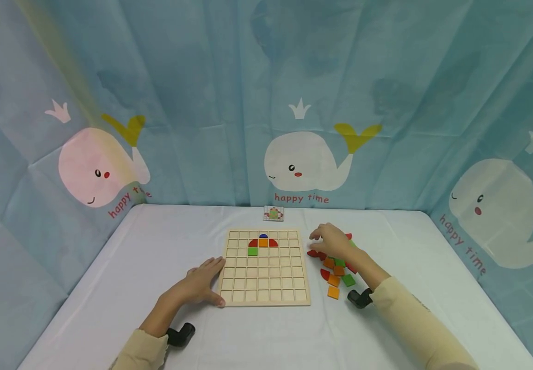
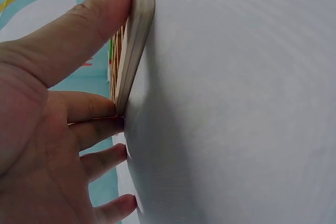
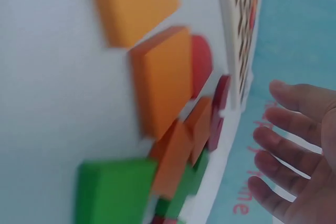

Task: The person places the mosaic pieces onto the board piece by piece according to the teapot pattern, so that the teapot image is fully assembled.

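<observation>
A wooden grid board [image 1: 266, 280] lies on the table. Its upper rows hold a blue rounded piece [image 1: 263, 236], an orange square [image 1: 263, 242], a green square [image 1: 253, 251] and red curved pieces [image 1: 273, 243] either side of the orange. My left hand [image 1: 199, 282] touches the board's left edge with fingers spread, the thumb [image 2: 100, 17] resting near its front corner. Over the loose pieces to the right is my right hand [image 1: 333, 242], its fingers [image 3: 281, 135] relaxed and holding nothing. Several loose pieces, among them an orange square [image 3: 163, 82] and a green square [image 3: 115, 190], lie below it.
A small patterned card [image 1: 273, 214] lies behind the board, close to the far edge of the white table [image 1: 178, 231]. Blue curtains [image 1: 220, 103] printed with whales surround the table at the back and sides. Black wrist devices [image 1: 181, 335] are on both arms.
</observation>
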A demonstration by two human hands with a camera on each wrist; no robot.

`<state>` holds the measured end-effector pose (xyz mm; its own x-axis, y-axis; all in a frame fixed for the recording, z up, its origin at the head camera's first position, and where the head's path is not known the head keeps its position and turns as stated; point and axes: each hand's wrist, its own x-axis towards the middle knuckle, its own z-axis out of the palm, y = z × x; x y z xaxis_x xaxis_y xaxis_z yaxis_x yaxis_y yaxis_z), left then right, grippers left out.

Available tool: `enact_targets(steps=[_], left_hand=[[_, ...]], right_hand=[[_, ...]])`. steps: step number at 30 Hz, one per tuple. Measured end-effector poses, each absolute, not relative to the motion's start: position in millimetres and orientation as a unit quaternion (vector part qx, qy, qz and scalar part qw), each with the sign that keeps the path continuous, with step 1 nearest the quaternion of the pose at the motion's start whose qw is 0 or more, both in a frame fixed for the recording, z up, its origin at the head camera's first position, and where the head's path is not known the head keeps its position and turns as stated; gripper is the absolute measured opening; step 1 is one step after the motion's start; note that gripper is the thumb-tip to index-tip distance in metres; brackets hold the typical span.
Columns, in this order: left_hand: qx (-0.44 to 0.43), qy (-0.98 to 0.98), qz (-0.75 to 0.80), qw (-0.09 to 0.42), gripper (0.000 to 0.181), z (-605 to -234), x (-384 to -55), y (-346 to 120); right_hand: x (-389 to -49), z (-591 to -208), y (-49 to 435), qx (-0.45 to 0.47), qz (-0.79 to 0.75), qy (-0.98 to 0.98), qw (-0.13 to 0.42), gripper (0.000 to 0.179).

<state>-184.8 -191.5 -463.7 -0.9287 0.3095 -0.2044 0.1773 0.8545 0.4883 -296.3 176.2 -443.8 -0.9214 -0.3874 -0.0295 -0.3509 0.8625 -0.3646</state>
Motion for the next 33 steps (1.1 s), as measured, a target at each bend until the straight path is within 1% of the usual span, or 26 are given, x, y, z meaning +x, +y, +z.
enact_targets(steps=[14, 33], left_hand=[[0.125, 0.953, 0.237, 0.139, 0.113, -463.1, -185.6, -191.1], [0.129, 0.95, 0.251, 0.136, 0.111, -462.8, -183.1, -192.8]], right_hand=[[-287.9, -454.2, 211.1, -0.148, -0.169, 0.971, 0.08, 0.034], [-283.5, -454.5, 217.9, -0.141, -0.147, 0.974, 0.102, 0.025]])
